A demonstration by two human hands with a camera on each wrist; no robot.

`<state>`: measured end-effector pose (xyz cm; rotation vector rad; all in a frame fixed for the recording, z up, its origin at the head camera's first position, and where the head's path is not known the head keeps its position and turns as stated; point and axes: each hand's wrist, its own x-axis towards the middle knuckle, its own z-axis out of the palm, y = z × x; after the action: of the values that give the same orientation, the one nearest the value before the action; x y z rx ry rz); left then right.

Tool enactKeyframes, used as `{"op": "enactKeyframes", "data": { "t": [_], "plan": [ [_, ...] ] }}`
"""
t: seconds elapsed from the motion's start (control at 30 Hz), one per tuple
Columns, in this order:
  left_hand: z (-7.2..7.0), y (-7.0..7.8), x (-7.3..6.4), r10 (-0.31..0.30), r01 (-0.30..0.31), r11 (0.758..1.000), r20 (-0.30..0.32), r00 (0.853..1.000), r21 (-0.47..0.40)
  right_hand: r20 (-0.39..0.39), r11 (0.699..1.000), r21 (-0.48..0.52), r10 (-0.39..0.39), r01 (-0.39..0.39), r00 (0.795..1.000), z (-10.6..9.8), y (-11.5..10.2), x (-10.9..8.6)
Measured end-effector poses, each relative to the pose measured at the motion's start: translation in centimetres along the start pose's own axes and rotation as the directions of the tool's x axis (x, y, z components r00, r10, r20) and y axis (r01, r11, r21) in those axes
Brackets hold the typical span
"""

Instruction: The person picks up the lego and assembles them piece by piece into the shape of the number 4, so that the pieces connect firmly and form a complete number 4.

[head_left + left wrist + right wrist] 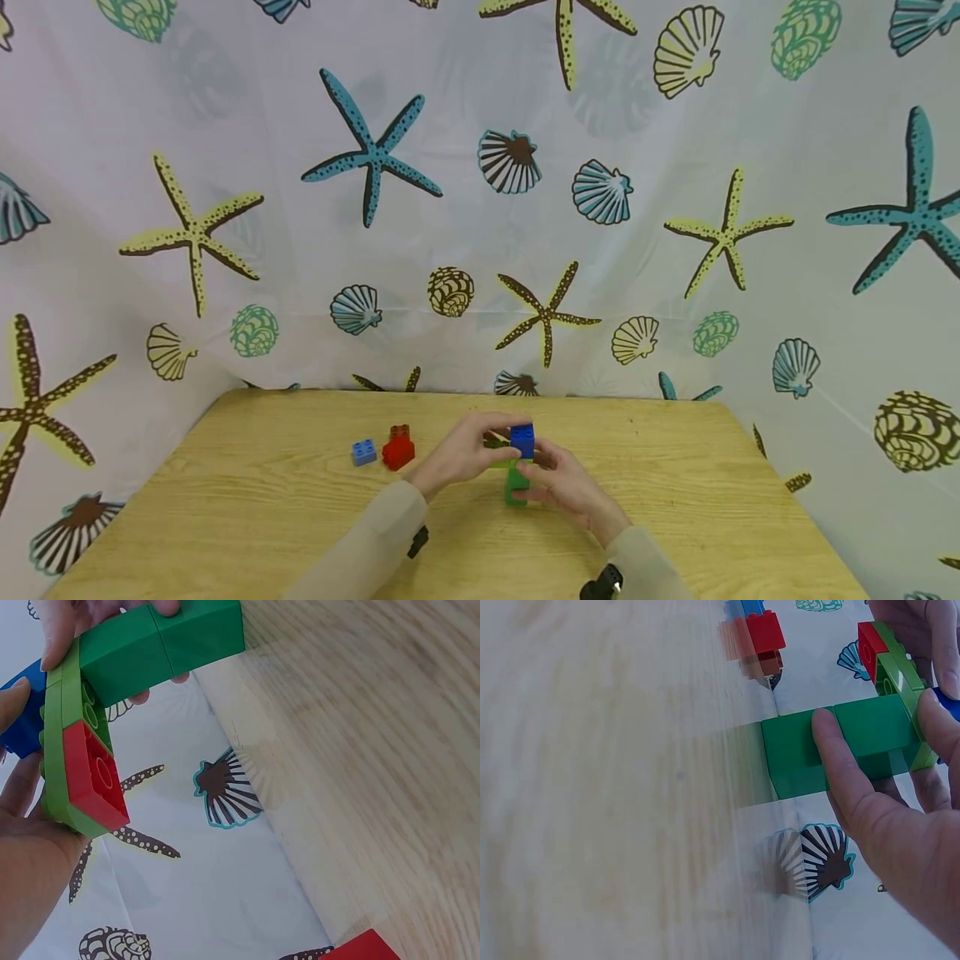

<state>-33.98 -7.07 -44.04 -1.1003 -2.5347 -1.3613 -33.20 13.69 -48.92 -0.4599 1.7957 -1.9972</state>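
Observation:
Two green bricks (840,746) are stacked as a column under a long light-green piece (64,742). On top of that piece, at the column's end, sits a dark blue brick (522,442). A red brick (94,776) is fixed beneath its other end, hidden in the head view. My left hand (474,446) pinches the blue brick from the left, its palm beside the light-green piece. With thumb and fingers, my right hand (573,487) holds the green column and the joint above it from the right.
On the wooden table (300,517), left of my hands, lie a light blue brick (364,452), a bright red brick (399,453) and a darker red brick (400,432). A curtain (450,225) printed with shells and starfish hangs behind and beside the table.

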Motion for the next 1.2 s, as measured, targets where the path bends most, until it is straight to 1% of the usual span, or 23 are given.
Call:
{"op": "enactKeyframes", "data": {
  "t": [0.17, 0.3, 0.4, 0.67, 0.9, 1.03, 1.2],
  "plan": [
    [-0.06, 0.05, 0.04, -0.033, 0.033, 0.999, 0.009, 0.999, 0.011, 0.009, 1.0, 0.004, -0.001, 0.001, 1.0, 0.0, 0.01, 0.0],
    [-0.17, 0.16, 0.12, -0.071, 0.07, 0.997, 0.002, 0.998, 0.034, 0.019, 1.0, -0.002, 0.002, -0.002, 1.0, 0.0, -0.09, 0.09],
    [-0.26, 0.22, 0.19, -0.088, 0.088, 0.996, -0.002, 0.996, 0.034, 0.023, 1.0, -0.005, 0.006, -0.006, 1.0, 0.0, -0.2, 0.12],
    [-0.23, 0.08, 0.14, -0.073, 0.073, 0.996, 0.002, 0.997, 0.054, 0.012, 1.0, -0.003, 0.013, -0.013, 1.0, 0.04, -0.1, 0.09],
    [-0.27, 0.16, 0.01, -0.086, 0.086, 0.996, 0.004, 0.996, 0.035, 0.011, 1.0, 0.022, 0.019, -0.019, 1.0, 0.12, -0.11, 0.15],
    [-0.32, 0.2, -0.01, -0.082, 0.081, 0.995, 0.007, 0.997, 0.054, 0.015, 1.0, 0.022, 0.018, -0.018, 1.0, 0.24, -0.28, 0.14],
    [-0.16, -0.12, -0.15, -0.073, 0.072, 0.995, 0.014, 0.997, 0.064, 0.007, 0.999, 0.027, 0.024, -0.025, 1.0, 0.31, -0.12, -0.05]
  ]
}}
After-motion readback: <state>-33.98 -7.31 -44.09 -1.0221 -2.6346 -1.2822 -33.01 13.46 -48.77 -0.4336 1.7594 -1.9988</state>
